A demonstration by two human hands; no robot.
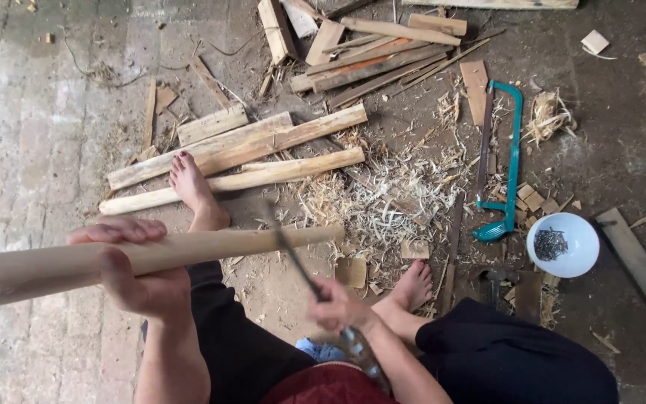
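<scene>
Smooth round wooden pole [151,258] gripped; thin metal blade [293,258] across it.

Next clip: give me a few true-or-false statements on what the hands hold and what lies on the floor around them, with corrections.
1. The left hand grips a long pale wooden pole. True.
2. The right hand is empty. False: it holds a knife whose blade rests against the pole.
3. The white bowl holds dark nails. True.
4. The teal-framed saw lies across the person's lap. False: it lies on the floor, beside the wood shavings.
5. Both feet wear shoes. False: the feet are bare.
</scene>
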